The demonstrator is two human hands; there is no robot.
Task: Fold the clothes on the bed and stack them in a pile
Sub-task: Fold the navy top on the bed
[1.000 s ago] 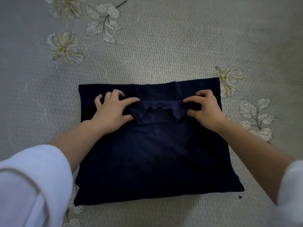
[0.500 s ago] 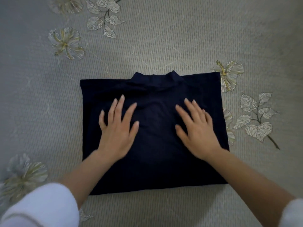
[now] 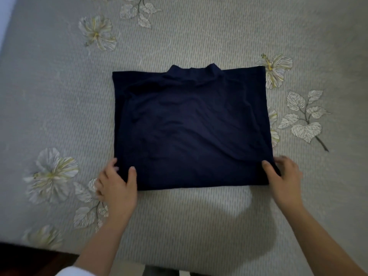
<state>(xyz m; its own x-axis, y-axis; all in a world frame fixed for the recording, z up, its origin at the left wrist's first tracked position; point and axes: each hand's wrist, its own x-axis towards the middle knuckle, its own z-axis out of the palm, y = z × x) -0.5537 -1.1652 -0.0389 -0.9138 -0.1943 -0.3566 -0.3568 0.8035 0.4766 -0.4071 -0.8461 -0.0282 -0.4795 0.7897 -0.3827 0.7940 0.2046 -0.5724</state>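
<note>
Left grip (image 3: pixel 117 186) pinched the near left corner of the dark shirt (image 3: pixel 191 126), thumb on top and fingers at the edge; my right grip (image 3: pixel 284 180) pinched the near right corner likewise. The dark shirt lay folded flat in the middle of the bed (image 3: pixel 199 36), collar at the far edge. If I lifted it by these two corners alone, I judged the loose layers could sag apart and undo the fold.

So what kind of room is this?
Probably a bedroom: a grey bedspread with flowers on it, and a left hand and right hand gripping a folded navy top laid there.
</note>
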